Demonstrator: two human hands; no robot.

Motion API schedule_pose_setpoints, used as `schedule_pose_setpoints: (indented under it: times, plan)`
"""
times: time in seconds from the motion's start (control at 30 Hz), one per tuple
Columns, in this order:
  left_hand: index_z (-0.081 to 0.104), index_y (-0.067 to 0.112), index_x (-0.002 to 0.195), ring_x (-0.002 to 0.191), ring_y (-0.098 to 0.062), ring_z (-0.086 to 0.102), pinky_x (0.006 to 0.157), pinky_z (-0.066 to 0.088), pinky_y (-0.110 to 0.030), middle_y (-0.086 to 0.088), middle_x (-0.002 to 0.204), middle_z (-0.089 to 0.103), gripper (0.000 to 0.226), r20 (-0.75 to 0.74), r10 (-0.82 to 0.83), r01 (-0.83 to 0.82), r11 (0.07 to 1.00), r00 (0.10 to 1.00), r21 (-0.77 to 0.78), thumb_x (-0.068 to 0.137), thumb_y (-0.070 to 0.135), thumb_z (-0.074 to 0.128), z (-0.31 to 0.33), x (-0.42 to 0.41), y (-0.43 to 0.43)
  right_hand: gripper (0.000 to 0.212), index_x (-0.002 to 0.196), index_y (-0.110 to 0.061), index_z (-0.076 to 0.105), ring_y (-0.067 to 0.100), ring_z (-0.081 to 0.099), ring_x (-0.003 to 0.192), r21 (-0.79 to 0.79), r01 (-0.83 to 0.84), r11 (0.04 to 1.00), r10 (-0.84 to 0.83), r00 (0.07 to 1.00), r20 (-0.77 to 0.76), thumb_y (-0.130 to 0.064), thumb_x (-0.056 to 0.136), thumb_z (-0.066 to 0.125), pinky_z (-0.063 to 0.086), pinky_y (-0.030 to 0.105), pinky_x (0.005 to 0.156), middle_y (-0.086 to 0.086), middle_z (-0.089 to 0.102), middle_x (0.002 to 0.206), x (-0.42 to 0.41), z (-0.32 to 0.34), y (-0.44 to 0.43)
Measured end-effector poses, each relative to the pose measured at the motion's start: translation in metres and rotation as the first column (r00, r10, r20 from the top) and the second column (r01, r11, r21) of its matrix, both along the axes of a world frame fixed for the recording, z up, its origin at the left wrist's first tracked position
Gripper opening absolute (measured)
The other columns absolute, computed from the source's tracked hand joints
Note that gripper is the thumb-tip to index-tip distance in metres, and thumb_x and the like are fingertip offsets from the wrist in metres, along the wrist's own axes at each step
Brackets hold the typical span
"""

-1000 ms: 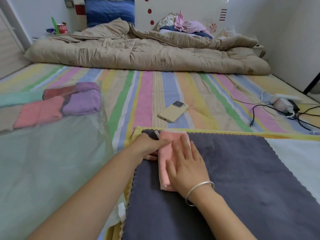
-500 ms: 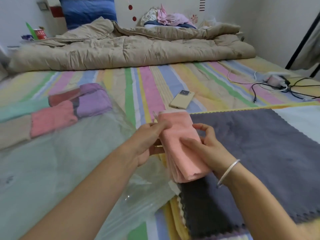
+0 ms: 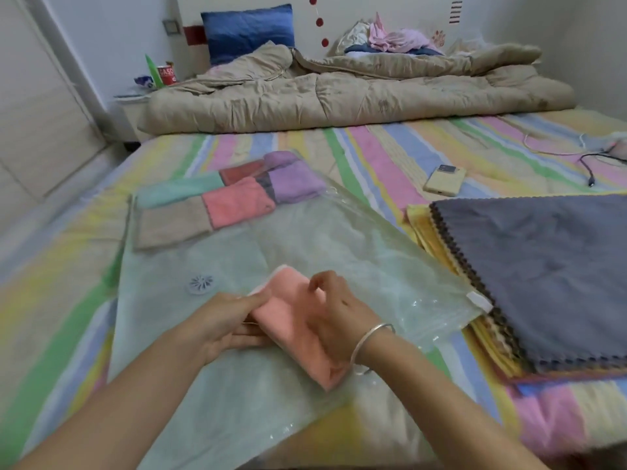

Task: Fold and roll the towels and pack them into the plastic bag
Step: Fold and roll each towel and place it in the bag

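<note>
The folded pink towel (image 3: 298, 330) is held between both hands over the near half of the plastic bag (image 3: 305, 239), outside it; whether it rests on the plastic or hangs just above cannot be told. The left hand (image 3: 224, 327) pinches its left edge between thumb and fingers, and the right hand (image 3: 339, 320), with a silver bracelet (image 3: 369, 337) on the wrist, grips its right side with fingers curled over the top. The bag lies flat on the striped sheet (image 3: 390, 157), with a round white valve (image 3: 201, 283) just beyond the left hand. At the bag's far end sit the packed towels (image 3: 234, 201), side by side in teal, beige, pink, red and purple. The stretch of bag between the hands and those towels holds nothing. To the right, touching the bag's edge, is a stack of flat towels (image 3: 451, 252) with a grey towel (image 3: 543, 273) on top; the corner of the bag with its white tab lies against this stack. Beyond the stack a phone (image 3: 444, 179) lies face down on the sheet, and near the far right edge run some cables (image 3: 590, 164). Across the head of the bed lies a rumpled beige quilt (image 3: 339, 96), with a blue pillow (image 3: 247, 32) and a heap of clothes (image 3: 397, 40) behind it, and a red can (image 3: 167, 74) on the stand at the left
</note>
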State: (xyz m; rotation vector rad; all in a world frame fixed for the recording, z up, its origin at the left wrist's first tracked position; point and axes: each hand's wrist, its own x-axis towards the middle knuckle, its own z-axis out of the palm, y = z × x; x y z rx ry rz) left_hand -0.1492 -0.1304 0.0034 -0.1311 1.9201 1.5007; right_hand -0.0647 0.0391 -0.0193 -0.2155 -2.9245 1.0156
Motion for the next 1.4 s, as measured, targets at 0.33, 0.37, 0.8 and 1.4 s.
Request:
schedule_pose_setpoints:
  times: [0.33,0.37,0.8,1.4]
  plan:
    - [0.059,-0.007,0.110,0.070,-0.026,0.069,0.046,0.055,-0.026,-0.021,0.091,0.069,0.029,0.022,0.190,-0.192,0.977,0.981,0.096,0.090,0.013,0.066,-0.013,0.005,-0.011,0.083,0.127,-0.014,0.035,0.026,0.044,0.112,0.519,-0.128,0.845,-0.002,0.970,0.242,-0.074,0.073,0.052,0.043,0.039,0.084,0.007,0.043,0.120,-0.001,0.010,-0.053]
    - [0.060,-0.007,0.110,0.070,-0.025,0.068,0.046,0.055,-0.024,-0.019,0.090,0.068,0.028,0.024,0.196,-0.197,0.975,0.980,0.106,0.090,0.013,0.066,-0.011,0.006,-0.012,0.080,0.126,-0.014,0.033,0.026,0.043,0.111,0.537,-0.120,0.835,-0.011,0.972,0.234,-0.068,0.073,0.058,0.042,0.038,0.080,0.007,0.042,0.120,0.000,0.009,-0.055]
    - [0.054,0.035,0.106,0.098,-0.002,0.056,0.087,0.045,-0.024,0.020,0.105,0.058,0.044,-0.717,-0.485,0.102,0.856,0.501,-0.507,0.070,0.055,0.069,-0.029,0.093,-0.032,0.016,0.091,-0.025,0.063,0.019,0.058,0.075,-0.067,0.241,0.968,-0.235,0.968,0.087,-0.029,0.076,0.068,0.041,0.027,0.064,-0.001,0.062,0.080,0.030,0.022,0.003]
    - [0.079,0.009,0.084,0.084,-0.011,0.067,0.077,0.046,-0.016,-0.003,0.084,0.076,0.016,-0.305,-0.172,0.149,0.984,0.937,-0.096,0.073,0.019,0.083,-0.016,0.075,-0.046,0.036,0.094,-0.030,0.065,0.006,0.065,0.073,-0.228,0.015,0.974,-0.086,0.949,-0.303,-0.045,0.062,0.061,0.051,0.022,0.064,-0.013,0.069,0.081,0.134,0.045,0.017]
